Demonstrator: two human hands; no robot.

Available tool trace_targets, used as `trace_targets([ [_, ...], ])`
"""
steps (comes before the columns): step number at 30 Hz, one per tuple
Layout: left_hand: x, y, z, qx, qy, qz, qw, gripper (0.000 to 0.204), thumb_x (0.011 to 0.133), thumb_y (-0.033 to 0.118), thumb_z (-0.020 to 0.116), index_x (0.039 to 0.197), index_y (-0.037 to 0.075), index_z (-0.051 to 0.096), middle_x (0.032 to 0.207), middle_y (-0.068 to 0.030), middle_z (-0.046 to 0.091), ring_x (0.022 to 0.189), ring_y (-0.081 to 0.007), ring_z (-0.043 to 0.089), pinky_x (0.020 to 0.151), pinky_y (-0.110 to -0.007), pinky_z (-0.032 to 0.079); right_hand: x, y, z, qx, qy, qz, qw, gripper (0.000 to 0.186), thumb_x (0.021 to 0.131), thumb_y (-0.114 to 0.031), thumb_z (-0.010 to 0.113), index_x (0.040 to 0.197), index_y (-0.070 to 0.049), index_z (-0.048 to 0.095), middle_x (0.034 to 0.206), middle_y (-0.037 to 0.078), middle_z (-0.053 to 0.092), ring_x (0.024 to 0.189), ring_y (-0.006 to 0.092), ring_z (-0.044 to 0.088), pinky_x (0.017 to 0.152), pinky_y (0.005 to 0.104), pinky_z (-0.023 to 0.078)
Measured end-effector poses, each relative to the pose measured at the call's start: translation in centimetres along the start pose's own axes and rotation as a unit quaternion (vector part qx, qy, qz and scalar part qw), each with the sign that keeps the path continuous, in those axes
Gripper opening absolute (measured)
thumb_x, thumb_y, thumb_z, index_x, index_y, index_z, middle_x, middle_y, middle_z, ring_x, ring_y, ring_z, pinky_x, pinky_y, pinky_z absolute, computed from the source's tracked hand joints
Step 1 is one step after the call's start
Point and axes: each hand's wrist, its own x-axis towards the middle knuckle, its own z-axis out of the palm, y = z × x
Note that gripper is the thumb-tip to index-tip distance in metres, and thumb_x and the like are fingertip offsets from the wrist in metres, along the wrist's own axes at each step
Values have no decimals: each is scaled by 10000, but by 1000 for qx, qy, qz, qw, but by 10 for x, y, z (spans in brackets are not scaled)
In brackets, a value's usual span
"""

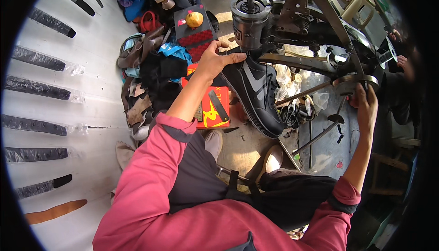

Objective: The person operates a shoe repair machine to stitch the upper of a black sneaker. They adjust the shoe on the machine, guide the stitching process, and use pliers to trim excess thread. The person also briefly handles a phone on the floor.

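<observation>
Item 1: black shoe (252,88), grey side stripes, laced. Located at far centre, heel end beneath the metal machine head (250,26), toe pointing near and slightly right, held above the floor (242,148). Placement presumably sets the collar against the working point; contact itself is concealed by the head and the shoe's own upper.

Item 2: left hand (215,61). Grasping the shoe at its heel end, thumb laid across toward the machine head; likely steadies and angles the upper. Fingers on the hidden side cannot be traced.

Item 3: right hand (366,107). Fingers bent around the near right rim of a metal wheel (350,85), grasping it; the position suits turning it by hand. Thumb mostly obscured; firmness of grip cannot be told.

Item 4: red and yellow box (219,97), left of the shoe, bearing a dark flat blade-like piece (218,105); seemingly kept within reach.

Item 5: dark box (195,31), far left of the shoe, round yellow fruit (194,20) on top.

Item 6: cloth and leather scraps (157,70), heaped left; individual pieces hard to separate.

Item 7: film-wrapped black strips (39,59), spaced along the white sheet (98,136); several ends cut off at the left rim, purpose unclear.

Item 8: another person's hand (402,62), far right, in shadow; anything held is indistinguishable.
</observation>
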Motion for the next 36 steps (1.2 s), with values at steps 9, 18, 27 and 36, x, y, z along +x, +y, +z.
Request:
trace_targets([
  [9, 12, -9, -2, 3, 2, 14, 1000, 958, 555, 475, 1027, 1268, 9, 588, 1230, -176, 661, 1153, -256, 632, 1020, -347, 476, -2, 117, 14, -212, -32, 181, 960, 329, 1038, -288, 611, 1282, -67, 592, 734, 99, 649, 593, 193, 652, 579, 362, 513],
  [18, 16, -10, -1, 6, -5, 21, 1000, 939, 565, 459, 1024, 1263, 14, 580, 1224, -163, 657, 1157, -237, 624, 1009, -342, 479, -59, 35, 128, 160, -27, 390, 907, 497, 997, -393, 705, 1310, -10, 662, 1084, 129, 763, 900, 180, 747, 709, 278, 570],
  [27, 15, -7, -3, -7, -40, 1, 999, 834, 658, 378, 998, 1299, 49, 578, 1191, -104, 676, 1129, -194, 635, 989, -325, 488, -50, -120, 229, 196, -154, 66, 966, 378, 1003, -218, 700, 1261, 57, 675, 1118, 78, 729, 1016, 135, 640, 935, 273, 498],
  [36, 16, 0, -6, -33, -68, -2, 997, 869, 666, 381, 996, 1340, 45, 564, 1195, -138, 678, 1090, -205, 654, 959, -330, 512, -55, -128, 259, 236, -127, 163, 950, 366, 957, -228, 772, 1199, 45, 744, 993, 42, 741, 890, 92, 630, 804, 236, 497],
])
